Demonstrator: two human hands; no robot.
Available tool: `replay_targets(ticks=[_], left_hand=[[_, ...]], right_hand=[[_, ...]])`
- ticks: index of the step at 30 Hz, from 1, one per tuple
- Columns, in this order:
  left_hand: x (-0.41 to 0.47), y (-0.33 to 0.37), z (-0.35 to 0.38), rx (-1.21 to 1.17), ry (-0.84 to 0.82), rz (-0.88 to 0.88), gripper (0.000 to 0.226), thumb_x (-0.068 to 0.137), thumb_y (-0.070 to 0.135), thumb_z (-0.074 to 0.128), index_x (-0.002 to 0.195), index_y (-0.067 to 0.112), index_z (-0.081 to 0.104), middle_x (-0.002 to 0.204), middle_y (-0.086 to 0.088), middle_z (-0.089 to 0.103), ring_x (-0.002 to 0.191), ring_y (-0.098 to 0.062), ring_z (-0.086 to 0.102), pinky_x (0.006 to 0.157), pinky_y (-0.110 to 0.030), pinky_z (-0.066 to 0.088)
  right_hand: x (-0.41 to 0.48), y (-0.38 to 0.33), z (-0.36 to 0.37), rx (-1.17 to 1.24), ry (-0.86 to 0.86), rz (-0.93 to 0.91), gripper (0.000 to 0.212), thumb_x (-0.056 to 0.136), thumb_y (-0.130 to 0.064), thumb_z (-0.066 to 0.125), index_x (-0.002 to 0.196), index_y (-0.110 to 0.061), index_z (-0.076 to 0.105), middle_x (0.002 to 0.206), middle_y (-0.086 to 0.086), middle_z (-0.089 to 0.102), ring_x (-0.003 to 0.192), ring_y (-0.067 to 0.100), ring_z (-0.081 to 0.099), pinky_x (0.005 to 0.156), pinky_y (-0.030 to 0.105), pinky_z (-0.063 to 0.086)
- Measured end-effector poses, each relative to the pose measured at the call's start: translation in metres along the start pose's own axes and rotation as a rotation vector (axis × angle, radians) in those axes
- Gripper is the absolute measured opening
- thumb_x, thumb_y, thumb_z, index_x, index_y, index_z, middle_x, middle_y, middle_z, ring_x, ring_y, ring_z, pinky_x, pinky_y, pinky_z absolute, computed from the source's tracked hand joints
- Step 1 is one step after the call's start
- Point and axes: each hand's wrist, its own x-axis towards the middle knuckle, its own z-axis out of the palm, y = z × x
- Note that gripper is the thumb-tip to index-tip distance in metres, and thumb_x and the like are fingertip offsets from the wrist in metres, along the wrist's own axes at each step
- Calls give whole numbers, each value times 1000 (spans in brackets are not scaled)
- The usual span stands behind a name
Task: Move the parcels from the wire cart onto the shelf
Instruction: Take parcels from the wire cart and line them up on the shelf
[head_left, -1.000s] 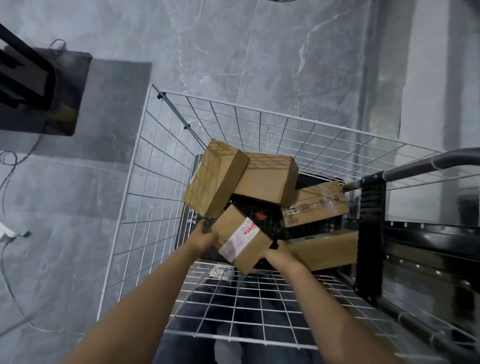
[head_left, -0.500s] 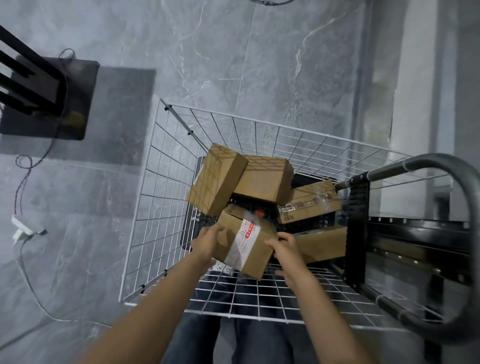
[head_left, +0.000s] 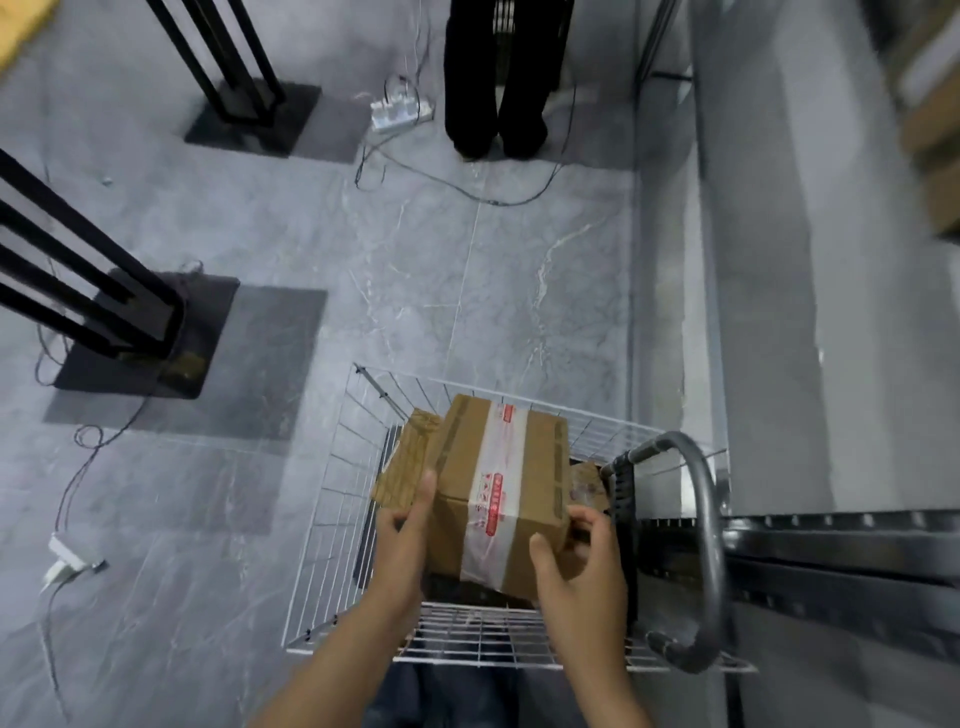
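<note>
The taped parcel (head_left: 498, 488) is held above the wire cart (head_left: 467, 631). The left hand (head_left: 402, 530) grips its left face; the right hand (head_left: 576, 566) grips its near right corner. Another parcel (head_left: 405, 457) lies beneath in the cart. The grey cart handle (head_left: 702, 519) curves just beside the right hand; black stands (head_left: 150, 332) occupy the floor at left.

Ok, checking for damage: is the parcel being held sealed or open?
Sealed, as far as shown: the parcel has white-and-red tape running over its top and front, flaps flat.
</note>
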Motion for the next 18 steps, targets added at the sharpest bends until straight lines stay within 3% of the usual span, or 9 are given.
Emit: replay_targets(ticks=[2,4,7,9,11,13,15,18], left_hand=[[-15,15,-3,-43,-35,-11,98,50,80,70,116,11,51,107,-17,67,94,-35,66,68,-46,56],[-32,32,-9,-76,-49,25,87,55,69,72,117,13,48,105,-16,66,91,-31,65,58,-36,52],[-51,53,-24,-93,-96,135,78,57,57,70,115,14,39,105,-15,61,87,-26,62,54,-32,52],[-63,66,-37,-59,-126,212,102,44,66,78,124,19,36,107,-16,62,89,-25,63,67,-34,54],[-78,80,-46,24,-113,334,106,51,62,80,136,25,29,120,-13,58,95,-21,60,75,-29,48],[-90,91,-54,134,-99,495,106,54,55,81,140,28,24,123,-3,53,104,-19,55,71,-19,42],[-104,100,-62,261,-100,688,109,45,56,74,139,32,25,122,5,49,118,-19,48,81,-19,42],[-125,105,-66,500,-114,1112,107,42,58,73,136,35,26,131,2,34,129,-13,26,100,-16,28]], right_hand=[[-14,-20,-10,-26,7,-45,37,83,-26,68,107,-41,46,107,-9,61,92,9,61,74,36,57],[-29,-38,-20,-13,-4,-54,34,84,-23,68,102,-42,47,108,-11,60,95,9,59,79,35,55],[-50,-57,-30,13,-44,-28,35,85,-20,68,99,-45,47,111,-18,59,99,10,59,88,35,51],[-65,-68,-31,13,-37,-16,36,85,-22,68,103,-44,46,122,-17,55,106,10,57,95,35,48],[-80,-80,-31,-18,22,-29,44,84,-25,69,116,-41,43,132,-14,45,115,9,49,100,34,44],[-97,-96,-29,6,86,-81,48,84,-25,69,120,-40,43,132,-14,41,115,5,44,95,24,39],[-116,-115,-27,66,104,-151,47,83,-25,70,119,-42,44,129,-16,45,113,2,46,86,12,35],[-142,-138,-23,243,72,-151,50,80,-28,73,121,-42,46,122,-17,52,114,3,51,80,14,44]])
